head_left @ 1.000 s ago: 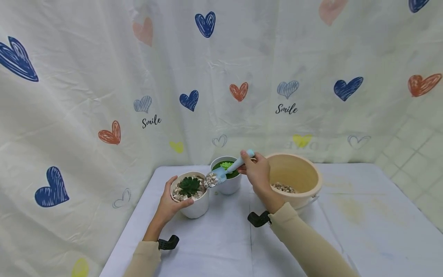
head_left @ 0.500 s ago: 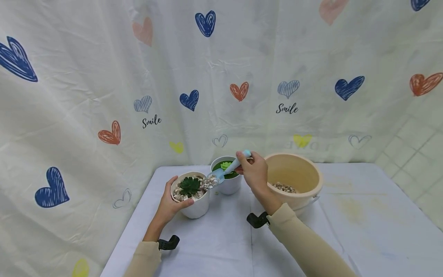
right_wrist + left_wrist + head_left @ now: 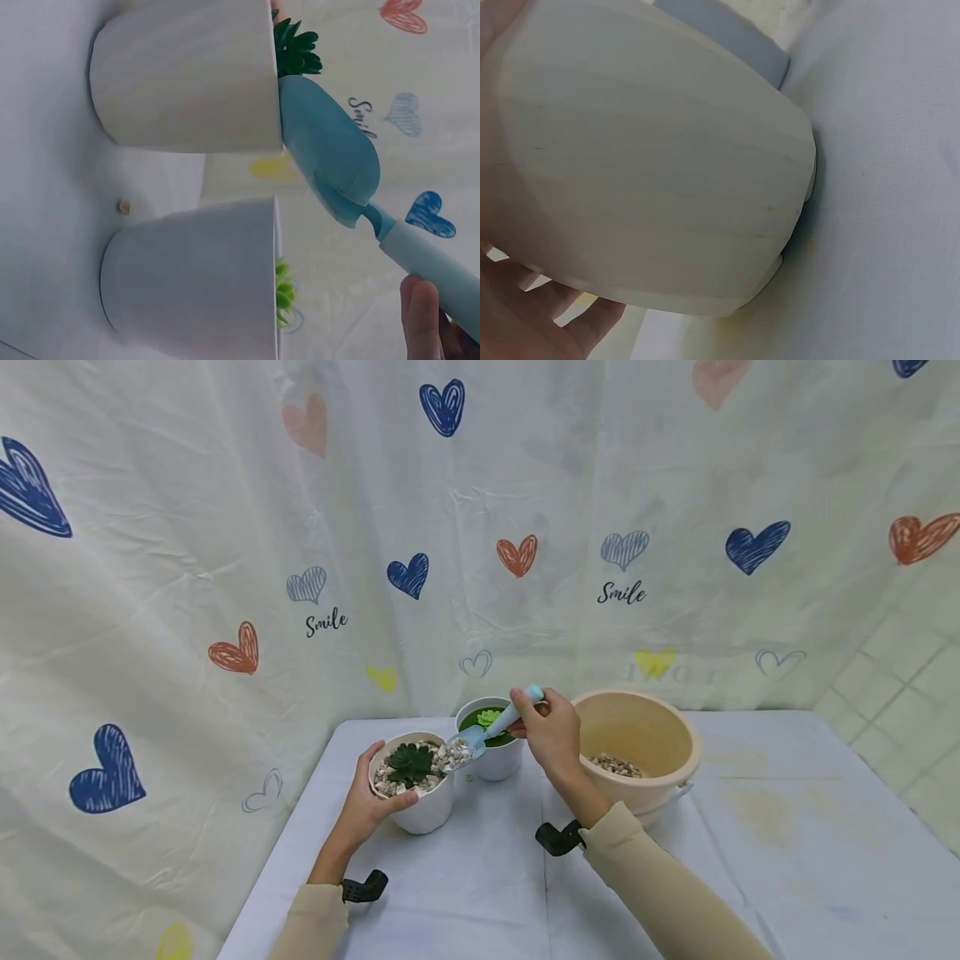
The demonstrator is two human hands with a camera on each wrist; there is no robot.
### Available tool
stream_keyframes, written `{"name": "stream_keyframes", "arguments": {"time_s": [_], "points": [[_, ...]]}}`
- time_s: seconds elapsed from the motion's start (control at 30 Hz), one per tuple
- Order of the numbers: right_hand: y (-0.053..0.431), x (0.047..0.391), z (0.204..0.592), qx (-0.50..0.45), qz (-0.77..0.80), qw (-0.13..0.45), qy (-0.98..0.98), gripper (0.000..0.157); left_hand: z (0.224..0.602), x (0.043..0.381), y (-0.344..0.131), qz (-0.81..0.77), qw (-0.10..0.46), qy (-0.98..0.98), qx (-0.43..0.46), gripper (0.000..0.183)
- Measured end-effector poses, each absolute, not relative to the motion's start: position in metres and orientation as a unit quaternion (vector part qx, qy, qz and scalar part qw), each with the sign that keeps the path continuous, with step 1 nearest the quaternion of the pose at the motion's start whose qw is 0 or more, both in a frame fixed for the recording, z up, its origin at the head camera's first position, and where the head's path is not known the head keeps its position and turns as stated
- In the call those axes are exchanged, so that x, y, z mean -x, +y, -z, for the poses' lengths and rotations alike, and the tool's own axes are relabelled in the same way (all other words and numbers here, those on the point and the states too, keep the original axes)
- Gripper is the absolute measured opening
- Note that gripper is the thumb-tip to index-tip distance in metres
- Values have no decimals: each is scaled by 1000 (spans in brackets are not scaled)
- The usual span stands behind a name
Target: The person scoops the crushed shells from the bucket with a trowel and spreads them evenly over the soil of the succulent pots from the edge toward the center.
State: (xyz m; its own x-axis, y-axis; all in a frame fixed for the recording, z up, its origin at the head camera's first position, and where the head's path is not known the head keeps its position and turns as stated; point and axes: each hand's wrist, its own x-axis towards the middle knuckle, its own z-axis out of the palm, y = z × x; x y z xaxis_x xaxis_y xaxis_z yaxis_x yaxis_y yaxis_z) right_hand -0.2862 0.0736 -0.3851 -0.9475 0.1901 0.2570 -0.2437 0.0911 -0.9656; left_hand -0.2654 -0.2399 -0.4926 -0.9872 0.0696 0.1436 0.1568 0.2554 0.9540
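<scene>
Left hand [image 3: 366,808]: wrapped round the side of the white pot [image 3: 426,814], thumb and fingers spread apart, the thumb along the near side just below the rim and the fingers on the far left.
Pot's place: on the white cloth [image 3: 487,885], towards the table's left side; whether it leaned a little could not be told.
Pot's filling: a dark green plant [image 3: 410,763] in the middle, with pale stones [image 3: 387,773] around it.
Right hand [image 3: 553,737]: thumb and fingers pinched the handle of the blue scoop [image 3: 504,722].
Scoop: slanted down to the left, its blade carrying small stones [image 3: 456,753], its tip at the white pot's right rim; the right wrist view showed the blade's underside near the dark leaves.
Second pot [image 3: 498,766]: stood behind and to the right of the first, apart from it, with a light green plant [image 3: 490,717] in it, partly behind the scoop.
Loose bit [image 3: 124,206]: lay on the cloth between the two pots.
Bucket [image 3: 637,727]: cream, right of the second pot, partly behind the right hand and forearm, with gravel [image 3: 617,767] on its bottom.
Backdrop: a white curtain [image 3: 540,468] printed with hearts.
</scene>
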Motion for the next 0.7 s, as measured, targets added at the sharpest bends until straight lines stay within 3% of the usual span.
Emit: {"name": "stream_keyframes", "arguments": {"time_s": [0.7], "points": [[77, 289, 388, -23, -671, 171, -721, 42, 497, 268, -245, 657, -2, -748, 91, 107]]}}
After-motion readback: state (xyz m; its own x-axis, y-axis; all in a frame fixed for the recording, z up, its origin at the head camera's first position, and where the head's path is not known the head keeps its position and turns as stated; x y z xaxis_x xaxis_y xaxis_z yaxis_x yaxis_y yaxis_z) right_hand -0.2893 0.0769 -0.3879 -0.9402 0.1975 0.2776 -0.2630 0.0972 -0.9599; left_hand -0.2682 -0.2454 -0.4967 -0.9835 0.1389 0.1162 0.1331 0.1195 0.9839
